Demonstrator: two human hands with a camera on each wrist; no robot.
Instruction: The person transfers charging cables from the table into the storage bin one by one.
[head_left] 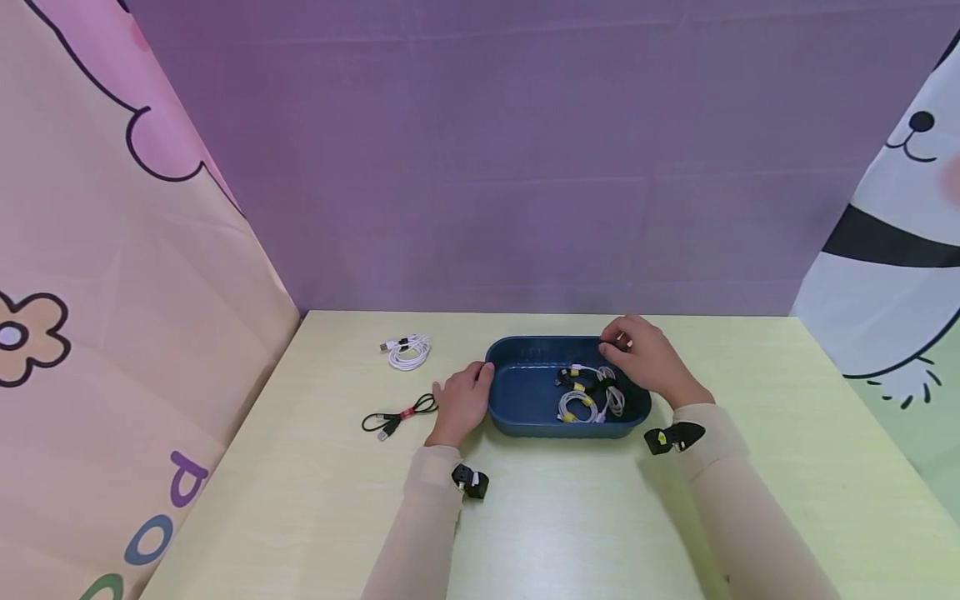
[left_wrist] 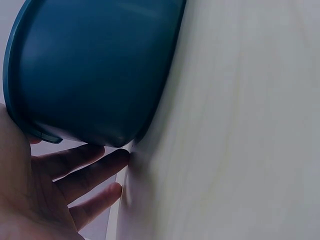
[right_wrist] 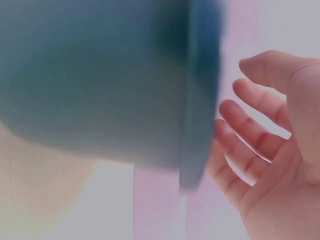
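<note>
A blue plastic bin (head_left: 525,408) with rounded corners sits toward the back of the table. In its right half lie several bundled cables: a white coil (head_left: 577,407), a grey-white one (head_left: 613,393) and a black one (head_left: 576,378), some with yellow ties. My left hand (head_left: 462,404) grips the bin's left end, thumb at the rim and other fingers spread along the outer wall. Over the back right corner is my right hand (head_left: 639,357), its fingers loosely bent; the right wrist view shows nothing between thumb and fingers, which are close beside the rim.
Left of the bin, a white bundled cable (head_left: 407,352) lies near the table's back edge. A black cable (head_left: 397,415) with a red tie lies nearer, beside the left hand. A purple cloth backdrop (head_left: 480,167) rises behind the table (head_left: 555,517), with printed cloths at both sides.
</note>
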